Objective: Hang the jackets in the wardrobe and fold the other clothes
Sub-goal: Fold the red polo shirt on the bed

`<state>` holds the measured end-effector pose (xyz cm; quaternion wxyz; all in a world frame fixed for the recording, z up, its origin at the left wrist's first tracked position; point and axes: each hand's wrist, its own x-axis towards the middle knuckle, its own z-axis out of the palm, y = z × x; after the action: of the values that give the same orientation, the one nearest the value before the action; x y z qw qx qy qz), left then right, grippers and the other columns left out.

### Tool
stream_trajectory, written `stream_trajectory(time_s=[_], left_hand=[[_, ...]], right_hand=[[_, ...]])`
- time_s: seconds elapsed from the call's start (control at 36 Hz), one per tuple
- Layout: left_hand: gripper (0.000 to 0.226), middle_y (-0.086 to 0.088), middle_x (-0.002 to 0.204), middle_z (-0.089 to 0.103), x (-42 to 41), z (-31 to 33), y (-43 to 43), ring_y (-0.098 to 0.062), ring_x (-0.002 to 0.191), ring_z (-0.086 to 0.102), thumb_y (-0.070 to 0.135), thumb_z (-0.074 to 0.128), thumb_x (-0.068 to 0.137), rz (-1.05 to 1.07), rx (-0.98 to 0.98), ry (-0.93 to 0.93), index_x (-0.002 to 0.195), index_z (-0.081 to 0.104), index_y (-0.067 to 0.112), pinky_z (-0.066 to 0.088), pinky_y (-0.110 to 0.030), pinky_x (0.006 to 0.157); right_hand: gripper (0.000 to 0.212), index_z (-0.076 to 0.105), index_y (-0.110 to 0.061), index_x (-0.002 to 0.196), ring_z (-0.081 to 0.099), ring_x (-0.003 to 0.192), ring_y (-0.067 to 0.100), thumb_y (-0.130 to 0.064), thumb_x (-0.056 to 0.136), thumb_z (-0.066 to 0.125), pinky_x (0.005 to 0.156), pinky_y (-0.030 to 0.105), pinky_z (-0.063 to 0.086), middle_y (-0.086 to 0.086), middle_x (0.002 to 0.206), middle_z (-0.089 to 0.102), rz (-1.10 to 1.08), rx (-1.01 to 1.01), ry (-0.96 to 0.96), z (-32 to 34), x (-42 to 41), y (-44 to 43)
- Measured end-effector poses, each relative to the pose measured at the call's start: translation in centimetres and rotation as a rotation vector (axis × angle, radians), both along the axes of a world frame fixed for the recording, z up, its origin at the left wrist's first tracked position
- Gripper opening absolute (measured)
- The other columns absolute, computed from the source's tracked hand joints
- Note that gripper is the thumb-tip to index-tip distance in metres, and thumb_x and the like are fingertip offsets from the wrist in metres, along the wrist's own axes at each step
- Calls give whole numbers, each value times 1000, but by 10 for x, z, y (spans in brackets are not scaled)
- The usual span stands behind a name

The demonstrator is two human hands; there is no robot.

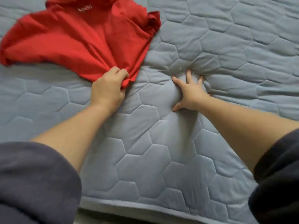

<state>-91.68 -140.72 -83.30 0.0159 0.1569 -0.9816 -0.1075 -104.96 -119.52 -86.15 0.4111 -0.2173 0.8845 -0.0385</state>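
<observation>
We lean over a soft blue-grey quilted cover (226,46) sewn in six-sided shapes. A bright red cloth top (77,39) lies on the far left part of the cover. It is bunched up and wrinkly, with small pale letters near its neck at the far edge. We think it is one to fold, not to hang.

Our left hand (107,88) grasps the near corner of the red top, with the fingers curled tight around a bunch of the cloth. Our right hand (189,92) holds nothing. Its fingers are spread out and press flat into the cover, to the right of the red top and apart from it.

We think the folding of this top has only just begun. It is not flat yet and no fold is made. We need to smooth it out, fold it and put it aside. We see no jackets, no wardrobe and no folded pile here, so we cannot say how much of the whole job is done.
</observation>
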Motion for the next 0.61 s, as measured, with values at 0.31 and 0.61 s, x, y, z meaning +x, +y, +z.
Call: stream_trajectory(time_s=[0.31, 0.61], left_hand=[[33, 0, 100, 59, 69, 67, 181, -22, 93, 59, 7, 46, 69, -203, 569, 80, 96, 51, 25, 47, -33, 77], [26, 7, 75, 56, 62, 161, 341, -18, 72, 56, 13, 46, 69, 48, 783, 25, 89, 50, 29, 43, -31, 69]], right_hand=[[13, 55, -25, 91, 57, 62, 9, -35, 96, 48, 62, 25, 44, -4, 78, 56, -1298, -675, -790, 79, 52, 92], [38, 39, -28, 112, 48, 57, 15, 1, 89, 46, 60, 28, 42, 3, 72, 52, -1501, -900, -490, 178, 42, 274]])
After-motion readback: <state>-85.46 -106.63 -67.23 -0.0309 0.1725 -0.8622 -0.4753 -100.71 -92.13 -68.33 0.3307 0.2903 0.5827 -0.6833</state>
